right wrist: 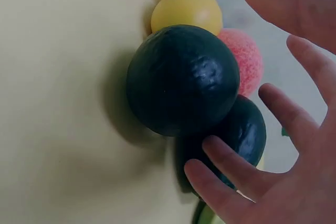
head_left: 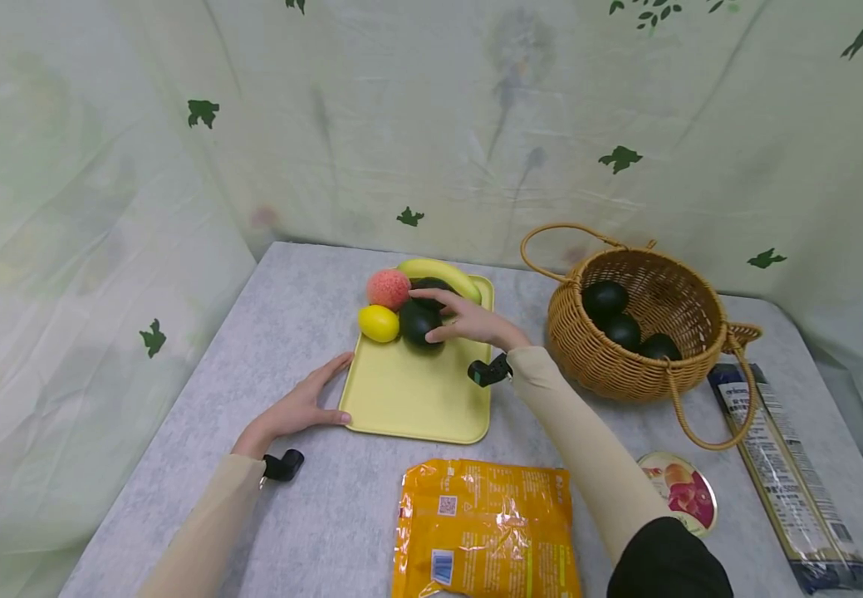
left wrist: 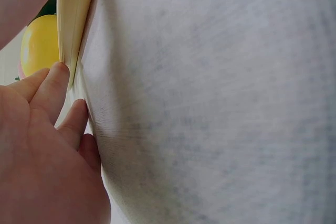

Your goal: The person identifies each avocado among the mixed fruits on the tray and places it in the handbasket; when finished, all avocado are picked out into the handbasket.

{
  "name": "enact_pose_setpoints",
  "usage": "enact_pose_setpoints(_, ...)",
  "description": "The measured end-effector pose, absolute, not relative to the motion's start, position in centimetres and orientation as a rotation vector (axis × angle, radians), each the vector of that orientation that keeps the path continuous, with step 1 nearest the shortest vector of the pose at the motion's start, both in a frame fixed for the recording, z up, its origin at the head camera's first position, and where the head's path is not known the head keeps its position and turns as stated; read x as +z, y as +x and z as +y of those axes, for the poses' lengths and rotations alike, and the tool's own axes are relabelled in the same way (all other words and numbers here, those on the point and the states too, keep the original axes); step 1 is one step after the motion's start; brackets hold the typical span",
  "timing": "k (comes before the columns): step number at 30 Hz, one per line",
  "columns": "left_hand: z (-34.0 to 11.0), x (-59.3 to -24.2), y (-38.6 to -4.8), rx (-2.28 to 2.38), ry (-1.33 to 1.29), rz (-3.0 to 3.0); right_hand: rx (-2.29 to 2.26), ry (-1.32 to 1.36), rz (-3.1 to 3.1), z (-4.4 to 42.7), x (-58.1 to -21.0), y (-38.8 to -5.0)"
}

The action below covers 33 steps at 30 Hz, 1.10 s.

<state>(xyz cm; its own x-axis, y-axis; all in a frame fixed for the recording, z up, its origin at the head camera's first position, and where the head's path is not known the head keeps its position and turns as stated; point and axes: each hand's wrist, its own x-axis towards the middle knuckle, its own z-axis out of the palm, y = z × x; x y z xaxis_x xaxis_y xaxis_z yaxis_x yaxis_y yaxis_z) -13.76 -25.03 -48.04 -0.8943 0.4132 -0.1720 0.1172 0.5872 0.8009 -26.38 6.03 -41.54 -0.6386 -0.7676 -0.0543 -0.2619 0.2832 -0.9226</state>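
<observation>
On the yellow tray (head_left: pixel 416 399) lie two dark green fruits, the nearer one (head_left: pixel 419 322) beside a yellow lemon (head_left: pixel 379 323), with a pink round fruit (head_left: pixel 389 289) and a banana (head_left: pixel 442 274) behind. My right hand (head_left: pixel 472 322) is spread over the dark fruits; in the right wrist view its fingers (right wrist: pixel 231 166) lie over the farther dark fruit (right wrist: pixel 247 129), and the nearer one (right wrist: pixel 184 80) is not gripped. At the tray's left edge my left hand (head_left: pixel 300 407) rests, fingers extended, fingertips touching the rim (left wrist: pixel 73 30).
A wicker basket (head_left: pixel 603 365) holding several dark fruits stands right of the tray. An orange packet (head_left: pixel 487 531) lies in front, with a round tin (head_left: pixel 681 492) and a long dark package (head_left: pixel 790 482) to the right.
</observation>
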Motion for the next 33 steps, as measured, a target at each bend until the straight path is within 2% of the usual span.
enact_pose_setpoints(12,-25.0,-47.9,-13.8,1.207,0.426,2.483,-1.064,-1.047,2.155,4.8,-42.2,-27.1)
enact_pose_setpoints(20,-24.9,-47.7,-13.6,1.205,0.421,2.482,-0.919,-1.005,2.294,3.6,-43.1,-26.7)
enact_pose_setpoints(33,-24.9,-47.9,-13.6,1.209,0.422,2.491,-1.083,-0.954,2.364,5.3,-43.3,-25.9)
